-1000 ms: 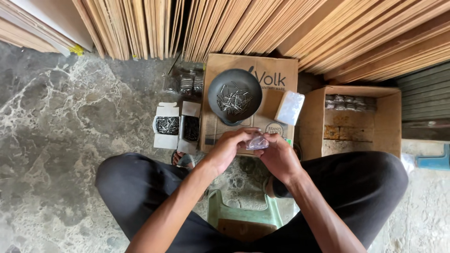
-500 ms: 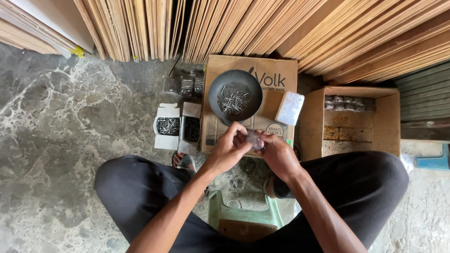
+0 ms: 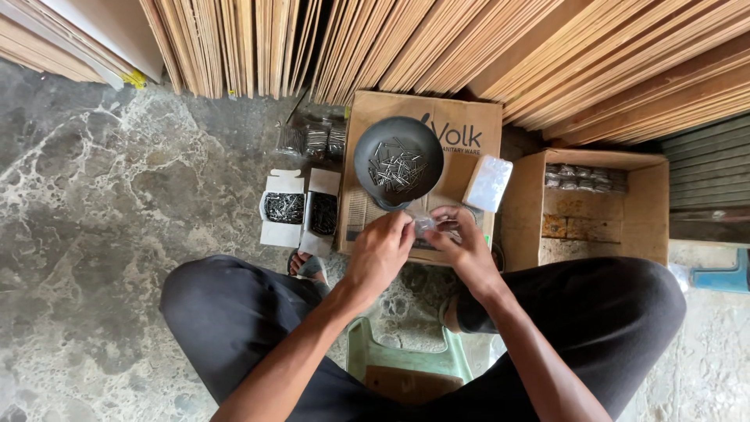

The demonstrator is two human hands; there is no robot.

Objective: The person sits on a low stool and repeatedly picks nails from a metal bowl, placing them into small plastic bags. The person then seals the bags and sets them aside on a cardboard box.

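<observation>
My left hand and my right hand meet over my knees and both pinch a small clear plastic bag between their fingertips. Just beyond them a dark round bowl holds a heap of small metal nails and rests on a flat cardboard box. A stack of clear plastic bags lies to the right of the bowl on the same box. What is inside the small bag is too small to tell.
Two open small white boxes of nails sit left of the cardboard box, with packed bags behind them. An open carton with filled packets stands at the right. Wooden sheets lean along the back. A green stool is under me.
Both hands have lifted slightly toward the bowl while working the small bag between the fingers. The bowl and boxes have not moved.
</observation>
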